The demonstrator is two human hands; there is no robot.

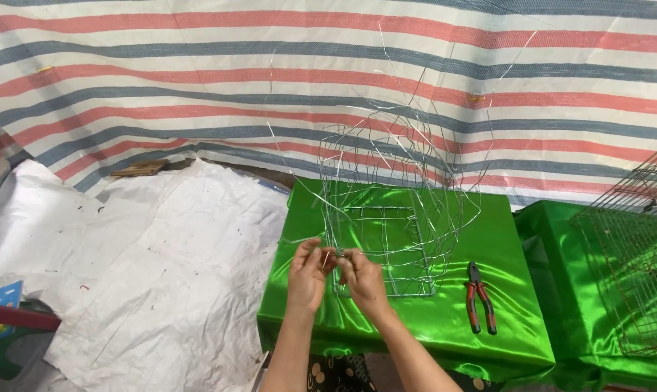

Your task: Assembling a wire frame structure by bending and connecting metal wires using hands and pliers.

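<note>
A half-built frame of thin silver wire (397, 196) stands on a box covered in shiny green cloth (423, 327). Loose wire ends stick up and out from its top. My left hand (306, 274) and my right hand (361, 279) meet at the frame's near left corner, both pinching the wire there with fingers closed. Pliers with red and black handles (479, 297) lie on the green cloth to the right of my right hand, apart from it.
A crumpled white sheet (147, 261) covers the floor at left. A striped red, blue and white tarp (328, 80) hangs behind. A finished wire mesh cage (633, 268) rests on a second green-covered surface at right. A small wooden block (139, 169) lies at the tarp's foot.
</note>
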